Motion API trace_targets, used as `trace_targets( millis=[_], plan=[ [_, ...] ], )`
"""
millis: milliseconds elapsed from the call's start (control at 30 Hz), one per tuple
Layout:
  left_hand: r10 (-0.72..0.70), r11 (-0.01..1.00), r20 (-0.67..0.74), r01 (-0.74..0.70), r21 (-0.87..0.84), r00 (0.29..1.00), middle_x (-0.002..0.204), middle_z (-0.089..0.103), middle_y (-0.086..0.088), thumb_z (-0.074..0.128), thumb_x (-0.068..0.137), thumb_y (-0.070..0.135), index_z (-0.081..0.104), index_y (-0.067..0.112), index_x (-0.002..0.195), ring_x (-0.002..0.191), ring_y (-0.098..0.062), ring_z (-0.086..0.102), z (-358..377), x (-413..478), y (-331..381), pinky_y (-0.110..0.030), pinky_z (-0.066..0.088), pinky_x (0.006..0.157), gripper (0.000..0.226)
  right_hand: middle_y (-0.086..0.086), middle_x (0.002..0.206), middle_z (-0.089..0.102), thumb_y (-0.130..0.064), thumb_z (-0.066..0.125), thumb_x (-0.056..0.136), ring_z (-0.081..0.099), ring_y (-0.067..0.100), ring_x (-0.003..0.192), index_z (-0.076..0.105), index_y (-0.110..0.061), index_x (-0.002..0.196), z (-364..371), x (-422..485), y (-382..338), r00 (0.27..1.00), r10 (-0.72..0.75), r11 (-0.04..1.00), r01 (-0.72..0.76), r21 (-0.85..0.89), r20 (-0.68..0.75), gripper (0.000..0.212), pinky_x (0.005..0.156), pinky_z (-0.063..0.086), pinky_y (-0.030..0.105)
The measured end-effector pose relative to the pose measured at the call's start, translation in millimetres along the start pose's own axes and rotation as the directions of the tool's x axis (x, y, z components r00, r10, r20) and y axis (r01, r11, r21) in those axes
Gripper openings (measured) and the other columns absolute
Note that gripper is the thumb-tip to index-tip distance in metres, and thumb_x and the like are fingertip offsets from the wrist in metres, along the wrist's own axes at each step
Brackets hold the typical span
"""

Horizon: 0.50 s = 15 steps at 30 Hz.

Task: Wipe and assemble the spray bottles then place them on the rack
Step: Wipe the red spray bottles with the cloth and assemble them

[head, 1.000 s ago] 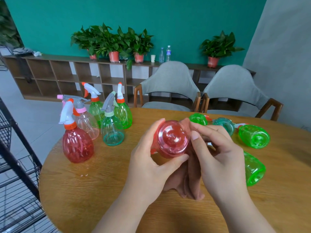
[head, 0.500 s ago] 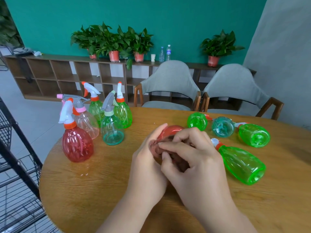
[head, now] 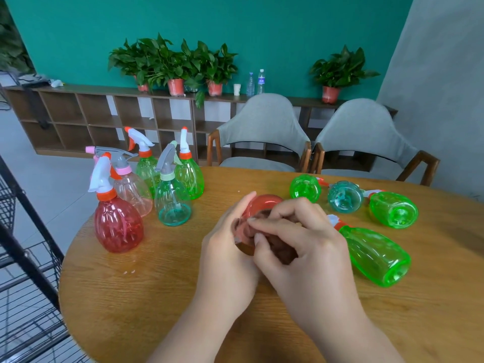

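Note:
A red spray bottle body (head: 263,204) is held over the middle of the round wooden table (head: 146,289). My left hand (head: 225,247) grips it from the left. My right hand (head: 301,244) presses a brown cloth (head: 245,227) against its near side, fingers curled round the cloth. The two hands hide most of the bottle. Several assembled bottles stand at the left: a red one (head: 117,224), a pale pink one (head: 132,192), a teal one (head: 172,203) and two green ones (head: 190,174).
Several bottles lie on their sides at the right: three green (head: 377,255) (head: 394,209) (head: 305,188) and a teal one (head: 345,196). A black wire rack (head: 23,258) stands left of the table. Two grey chairs (head: 262,132) stand behind it.
The bottle's base faced me a second ago, with the cloth under it. Both hands have since lowered, and my right hand has brought the cloth over the bottle's near side.

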<state>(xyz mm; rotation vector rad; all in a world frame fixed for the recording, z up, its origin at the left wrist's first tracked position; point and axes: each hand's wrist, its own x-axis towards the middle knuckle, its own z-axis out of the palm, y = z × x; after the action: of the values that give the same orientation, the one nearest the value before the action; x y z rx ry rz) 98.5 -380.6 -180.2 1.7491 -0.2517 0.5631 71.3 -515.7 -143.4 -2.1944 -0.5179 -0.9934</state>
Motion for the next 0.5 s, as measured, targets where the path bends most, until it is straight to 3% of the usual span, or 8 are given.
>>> trace_targets(
  millis=[133, 233, 333, 433, 500],
  plan=[
    [-0.066, 0.996, -0.041, 0.063, -0.067, 0.997, 0.115, 0.077, 0.023, 0.091, 0.077, 0.012, 0.065, 0.039, 0.144, 0.105, 0.004, 0.073, -3, 5, 1, -0.012, 0.055, 0.085, 0.076, -0.011, 0.102, 0.062, -0.007, 0.086, 0.078, 0.063, 0.016, 0.096, 0.085, -0.028, 0.097, -6, 3, 1, 1.0, -0.019, 0.999, 0.019, 0.027, 0.013, 0.028, 0.085, 0.05, 0.022],
    [-0.056, 0.995, -0.057, 0.051, -0.083, 0.997, 0.12, 0.077, 0.019, 0.091, 0.067, 0.043, 0.063, 0.043, 0.144, 0.111, -0.004, 0.074, -6, 8, 2, -0.032, 0.06, 0.093, 0.082, -0.011, 0.101, 0.063, -0.005, 0.086, 0.077, 0.067, 0.013, 0.096, 0.083, -0.028, 0.093, -12, 4, 5, 0.999, 0.034, 0.999, -0.033, 0.044, -0.026, 0.028, 0.082, 0.053, 0.023],
    [-0.06, 0.993, -0.056, 0.055, -0.101, 0.997, 0.122, 0.077, 0.017, 0.097, 0.062, 0.04, 0.063, 0.043, 0.143, 0.114, -0.005, 0.074, -7, 8, 5, -0.039, 0.06, 0.098, 0.088, -0.009, 0.101, 0.063, -0.004, 0.087, 0.081, 0.067, 0.009, 0.096, 0.084, -0.024, 0.098, -17, 4, 10, 0.99, 0.103, 0.995, -0.101, 0.026, -0.091, 0.027, 0.083, 0.049, 0.013],
    [-0.056, 0.996, -0.049, 0.053, -0.073, 0.997, 0.122, 0.076, 0.019, 0.101, 0.066, 0.026, 0.063, 0.045, 0.142, 0.114, -0.003, 0.073, -4, 6, 6, -0.036, 0.06, 0.098, 0.087, -0.008, 0.102, 0.061, -0.005, 0.084, 0.085, 0.064, 0.008, 0.094, 0.084, -0.023, 0.101, -16, 4, 5, 0.989, 0.095, 0.995, -0.098, -0.025, -0.111, 0.024, 0.082, 0.045, 0.009],
    [-0.035, 0.998, -0.053, 0.032, -0.045, 0.998, 0.123, 0.074, 0.024, 0.097, 0.069, 0.026, 0.063, 0.047, 0.142, 0.114, -0.001, 0.072, -3, 6, 6, -0.027, 0.058, 0.096, 0.084, -0.007, 0.103, 0.059, -0.009, 0.081, 0.087, 0.063, 0.011, 0.092, 0.084, -0.023, 0.101, -12, 2, -3, 0.996, 0.057, 0.997, -0.061, -0.057, -0.072, 0.021, 0.081, 0.049, 0.016]
  ],
)
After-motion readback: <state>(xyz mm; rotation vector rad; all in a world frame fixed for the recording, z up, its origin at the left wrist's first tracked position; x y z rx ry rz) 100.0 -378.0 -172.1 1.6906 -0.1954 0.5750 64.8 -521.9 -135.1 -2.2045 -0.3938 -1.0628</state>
